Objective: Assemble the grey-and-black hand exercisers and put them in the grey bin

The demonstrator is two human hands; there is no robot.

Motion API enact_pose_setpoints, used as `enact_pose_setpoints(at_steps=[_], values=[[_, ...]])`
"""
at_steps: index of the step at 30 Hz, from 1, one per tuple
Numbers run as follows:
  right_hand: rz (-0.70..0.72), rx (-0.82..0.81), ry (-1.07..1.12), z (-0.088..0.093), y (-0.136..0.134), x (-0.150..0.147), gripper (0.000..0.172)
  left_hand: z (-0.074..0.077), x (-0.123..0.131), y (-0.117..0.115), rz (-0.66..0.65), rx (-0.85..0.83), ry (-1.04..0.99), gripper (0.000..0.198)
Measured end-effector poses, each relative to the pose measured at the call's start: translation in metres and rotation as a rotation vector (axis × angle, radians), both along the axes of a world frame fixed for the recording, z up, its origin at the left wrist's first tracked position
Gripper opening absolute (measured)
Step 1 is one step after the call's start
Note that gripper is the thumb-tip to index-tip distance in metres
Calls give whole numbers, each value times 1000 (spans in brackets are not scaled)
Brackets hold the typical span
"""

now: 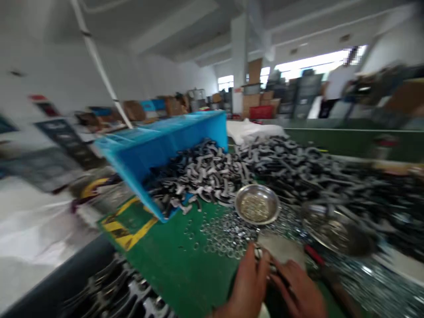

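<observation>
My left hand (248, 282) and my right hand (300, 287) meet low in the view, right of centre. Their fingers are closed around a small shiny metal part (258, 252), mostly covered by the fingers and blurred. Just beyond them lies a pale flat plate (283, 249). Many loose metal rings (225, 236) are scattered on the green tabletop (195, 274) ahead of my left hand. Past these stands a steel bowl (237, 206) with small brass-coloured pieces in it. A red-handled tool (314, 255) rests to the right of my right hand.
A blue crate (132, 165) lies tipped, spilling dark curved parts (212, 172). More are heaped behind the bowls (308, 163). Another steel bowl (359, 234) sits at right, near piled small metal pieces (374, 278). Curved parts (122, 289) fill the lower left. A person (334, 88) stands far back.
</observation>
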State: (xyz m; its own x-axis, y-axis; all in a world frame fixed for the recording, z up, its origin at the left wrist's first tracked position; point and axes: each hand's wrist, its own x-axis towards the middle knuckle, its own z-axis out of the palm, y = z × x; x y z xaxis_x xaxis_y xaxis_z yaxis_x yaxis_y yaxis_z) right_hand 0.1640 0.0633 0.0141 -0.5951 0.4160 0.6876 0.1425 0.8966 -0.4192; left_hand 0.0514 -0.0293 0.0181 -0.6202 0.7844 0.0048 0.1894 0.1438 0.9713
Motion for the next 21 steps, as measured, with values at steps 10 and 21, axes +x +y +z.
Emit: enact_pose_setpoints(at_steps=[10, 21], values=[[-385, -291, -510, 27, 82, 119, 30, 23, -25, 51, -133, 14, -194, 51], [-817, -345, -679, -3, 244, 176, 34, 12, 26, 71, -318, -34, -314, 54]])
